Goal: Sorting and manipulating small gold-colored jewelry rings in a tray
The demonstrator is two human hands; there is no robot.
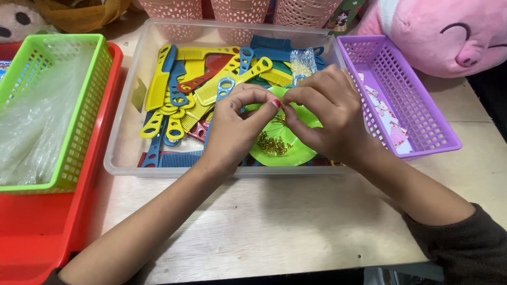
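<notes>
From the head cam, both the left hand [232, 126] and right hand [327, 113] meet fingertip to fingertip over a green plate [301, 153], pinching something tiny between them, too small to make out. The plate sits in a clear tub [124, 158] full of plastic combs [179, 87] and has a pile of small gold pins [272, 145] left on it. Green basket [79, 137] holds clear bags, purple basket [422, 113] has a few pink cards, so plenty looks undone

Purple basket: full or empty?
Nearly empty. The purple basket holds only a few small pink-and-white paper pieces lying flat on its floor; most of the mesh bottom shows bare. Neither hand touches it.
</notes>
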